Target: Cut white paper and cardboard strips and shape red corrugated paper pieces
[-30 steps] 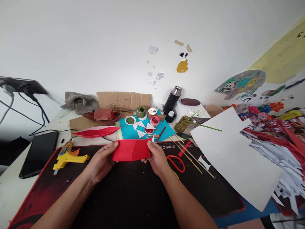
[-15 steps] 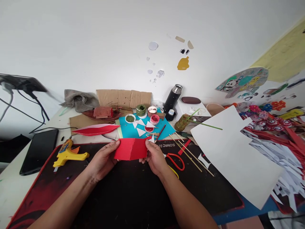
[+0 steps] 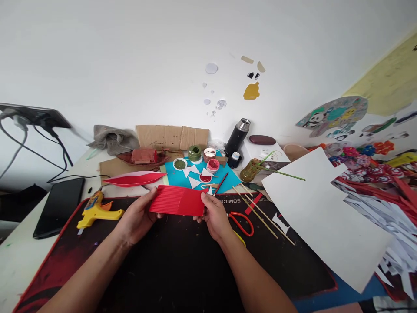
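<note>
Between my two hands is a piece of red corrugated card (image 3: 177, 201), held above the black desk mat (image 3: 156, 269). Its left part shows ridges; the right part looks smooth. My left hand (image 3: 140, 217) pinches the left end, thumb on top and fingers underneath. At the right end my right hand (image 3: 213, 215) grips in the same way, its thumb near the upper corner. Just beyond the card lie white paper triangles (image 3: 194, 181) and paint pots (image 3: 213, 165) on a blue sheet (image 3: 169, 168). Red-handled scissors (image 3: 243, 224) rest right of my right hand, partly hidden by it.
A yellow glue gun (image 3: 97, 213) and a black phone (image 3: 60, 208) lie at the left. A red-and-white paper boat shape (image 3: 135, 178) is behind them. Thin sticks (image 3: 260, 215), a large white sheet (image 3: 322, 213) and a black thermos (image 3: 236, 138) occupy the right and back.
The red card, earlier bent at a fold in its middle, is now flatter and stretched wider. My left hand has shifted slightly left. The camera view has tilted a little.
</note>
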Motion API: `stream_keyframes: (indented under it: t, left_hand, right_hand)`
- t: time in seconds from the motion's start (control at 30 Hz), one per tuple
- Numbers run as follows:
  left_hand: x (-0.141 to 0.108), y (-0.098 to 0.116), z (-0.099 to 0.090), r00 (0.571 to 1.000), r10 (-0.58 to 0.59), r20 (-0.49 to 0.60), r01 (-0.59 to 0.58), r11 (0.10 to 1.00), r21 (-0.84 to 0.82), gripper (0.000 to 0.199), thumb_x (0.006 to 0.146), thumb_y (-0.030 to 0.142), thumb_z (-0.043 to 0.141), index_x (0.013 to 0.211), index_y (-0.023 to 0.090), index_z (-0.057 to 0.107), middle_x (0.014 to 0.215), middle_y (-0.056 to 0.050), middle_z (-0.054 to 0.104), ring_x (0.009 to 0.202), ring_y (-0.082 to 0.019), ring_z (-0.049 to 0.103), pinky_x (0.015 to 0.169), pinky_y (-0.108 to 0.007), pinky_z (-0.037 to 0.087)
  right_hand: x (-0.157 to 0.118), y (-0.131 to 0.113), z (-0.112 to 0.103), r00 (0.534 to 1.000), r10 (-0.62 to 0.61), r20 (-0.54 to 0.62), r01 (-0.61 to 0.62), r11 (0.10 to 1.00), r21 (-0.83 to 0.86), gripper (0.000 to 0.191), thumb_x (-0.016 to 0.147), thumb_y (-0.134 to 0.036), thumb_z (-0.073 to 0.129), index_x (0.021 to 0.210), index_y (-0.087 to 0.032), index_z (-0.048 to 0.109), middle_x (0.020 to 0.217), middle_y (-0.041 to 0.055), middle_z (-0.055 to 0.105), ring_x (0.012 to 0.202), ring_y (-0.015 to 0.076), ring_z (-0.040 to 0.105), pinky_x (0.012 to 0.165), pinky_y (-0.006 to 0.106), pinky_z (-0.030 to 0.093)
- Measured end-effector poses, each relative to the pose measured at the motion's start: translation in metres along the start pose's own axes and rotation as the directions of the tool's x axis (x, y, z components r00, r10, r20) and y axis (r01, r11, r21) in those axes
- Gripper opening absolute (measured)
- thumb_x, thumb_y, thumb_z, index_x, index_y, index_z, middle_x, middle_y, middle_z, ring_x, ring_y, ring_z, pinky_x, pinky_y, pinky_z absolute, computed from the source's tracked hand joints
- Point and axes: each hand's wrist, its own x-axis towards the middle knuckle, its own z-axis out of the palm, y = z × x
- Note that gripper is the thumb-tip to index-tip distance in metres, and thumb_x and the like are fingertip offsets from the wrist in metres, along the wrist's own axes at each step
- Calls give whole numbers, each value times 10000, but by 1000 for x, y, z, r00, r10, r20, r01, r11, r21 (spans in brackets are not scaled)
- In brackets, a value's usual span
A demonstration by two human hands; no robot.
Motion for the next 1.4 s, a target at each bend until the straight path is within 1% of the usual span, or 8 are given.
stream_keyframes:
  t: [0.13,0.4,0.8,0.87,1.0,1.07,1.2,1.4]
  left_hand:
    - [-2,-2,0,999,-39,-12,38,999,-28,124,855,128,798,764,102,718,645,-40,675,463,-119,570,378,-214,510]
    - [-5,-2,2,987,-148,-65,138,981,-136,171,968,84,639,819,117,717,640,-38,699,385,-94,538,400,-207,546]
    - [-2,-9,-5,991,-132,-23,125,973,-192,165,957,134,708,793,143,725,596,-6,683,371,-76,503,442,-186,551]
    - [-1,-9,-9,993,-110,42,115,982,-149,140,914,259,812,849,148,754,675,-38,738,450,-116,601,459,-213,567]
    - [-3,-13,-12,938,-50,342,76,995,-64,648,628,691,946,983,169,801,918,-131,811,806,-266,765,684,-337,660]
    - [-6,-18,-10,906,-15,422,25,1000,-19,692,569,677,979,1023,185,804,1079,-165,810,976,-319,766,801,-389,660]
    - [-8,-30,-1,947,49,318,-83,992,93,441,694,400,1005,1016,162,819,1058,-159,813,903,-279,760,757,-343,636]
    - [-4,-32,6,981,102,162,-109,994,30,337,710,299,986,930,114,809,874,-95,793,664,-175,673,556,-260,579]
  right_hand:
    - [0,1,0,1000,-5,17,5,1000,-13,535,809,-688,829,797,-168,705,569,14,671,443,135,595,422,213,444]
    - [-2,1,2,998,-5,56,7,1000,-30,534,845,-682,802,768,-164,702,548,15,667,426,125,568,434,215,443]
    - [-2,4,4,995,38,95,-38,999,-7,545,829,-691,816,776,-160,704,544,12,661,439,131,600,418,202,431]
    - [-2,3,3,997,37,73,-39,999,22,534,822,-679,830,774,-164,696,537,8,656,434,129,591,413,201,422]
    - [-1,2,3,1000,2,-1,-2,998,67,516,829,-660,838,780,-169,686,545,3,650,434,123,573,418,205,429]
    - [0,2,4,999,-26,-32,28,997,76,519,829,-670,834,799,-172,693,551,-1,645,430,123,566,415,210,430]
    - [-3,6,8,998,-54,-27,55,997,54,517,831,-676,826,795,-177,694,570,-1,657,415,120,557,413,216,428]
    - [-7,8,13,997,-41,65,43,999,-25,518,850,-685,794,811,-177,704,564,-2,665,411,127,590,415,206,430]
